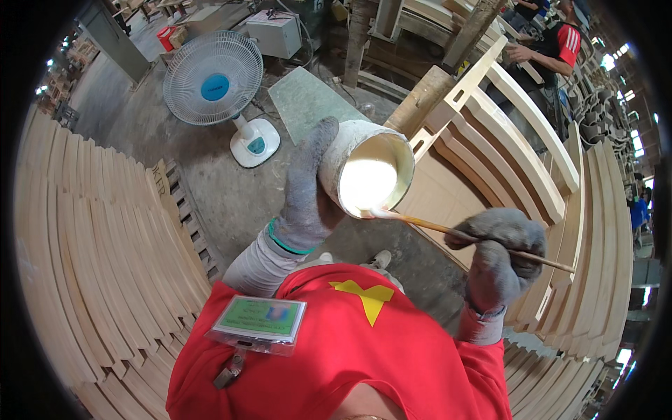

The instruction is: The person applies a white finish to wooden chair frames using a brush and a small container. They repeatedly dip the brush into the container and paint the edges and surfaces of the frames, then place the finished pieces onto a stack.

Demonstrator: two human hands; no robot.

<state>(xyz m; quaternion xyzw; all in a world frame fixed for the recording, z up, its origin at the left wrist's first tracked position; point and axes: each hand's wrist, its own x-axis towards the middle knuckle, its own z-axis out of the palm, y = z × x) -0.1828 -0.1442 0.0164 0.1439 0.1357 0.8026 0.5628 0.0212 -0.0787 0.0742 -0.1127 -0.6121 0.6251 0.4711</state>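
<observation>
Far lt side: long, pale, curved wood pcs piled in tight rows, slatted wood pallet showing along their inner edge
Top lt: square-edged grey post, w/ small red container near its rt side
Ground: grey, scuffed, stained concrete floor, runs from lt rows back into the workshop
Cooling spot: white round-caged fan w/ blue hub, its white base on the floor
Chest: clear plastic badge holder w/ green card, hung on red shirt w/ yellow star
Behind fan: boxy light-grey unit; nearer, flat pale-green sheet, can't tell if raised off floor
Lt grip: grey-gloved lt hand, fingers curled round side of a white, round, open-topped pot
Centre: pot up off floor, in front of chest, mouth tipped toward the wearer, creamy-white liquid inside
Dipped end: thin brown wooden stick, whitish tip at pot's lower rim
Rt grip: grey-gloved rt hand, fingers closed round the stick, far end poking out past it
Upper rt: thick, curved, pale wood parts side by side; beyond, co-worker in black-and-red top
Far rt: more pale curved lengths stacked, bright lights in bkgd
</observation>
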